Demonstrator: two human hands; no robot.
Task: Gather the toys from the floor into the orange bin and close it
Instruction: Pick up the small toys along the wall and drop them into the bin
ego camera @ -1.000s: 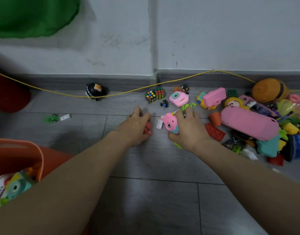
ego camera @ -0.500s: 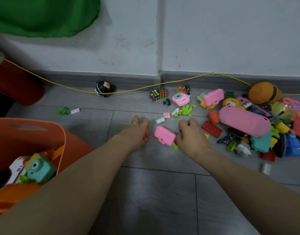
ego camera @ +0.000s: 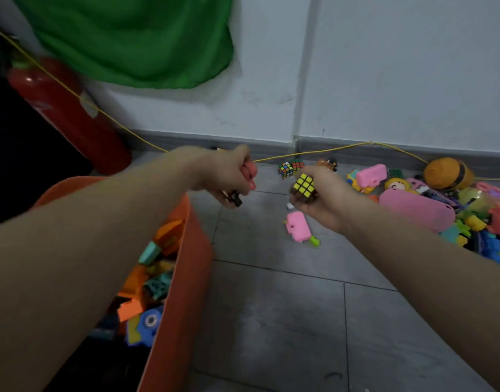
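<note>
From the head camera, the left hand point(ego camera: 226, 176) is raised beside the far corner of the orange bin point(ego camera: 183, 278), its fingers curled round a few small toys point(ego camera: 250, 174): something pink shows past the knuckles and a small black piece hangs below, though what they are is too blurred to say. The right hand point(ego camera: 325, 199) is held up over the floor point(ego camera: 285, 306), palm up, gripping a puzzle cube point(ego camera: 303, 187) with its yellow face turned to the camera. The bin stands at the lower left, its lid not visible, already holding a jumble of bright toys. A pink toy point(ego camera: 298, 226) lies on the floor just below the right hand, two more small cubes point(ego camera: 290, 168) sit near the skirting, and a large heap of toys point(ego camera: 441, 205) lies to the right. The step in hand looks like carrying both handfuls to the bin. Next, each hand needs to come over the opening and let go; with so much left on the floor, closing is far off.
</note>
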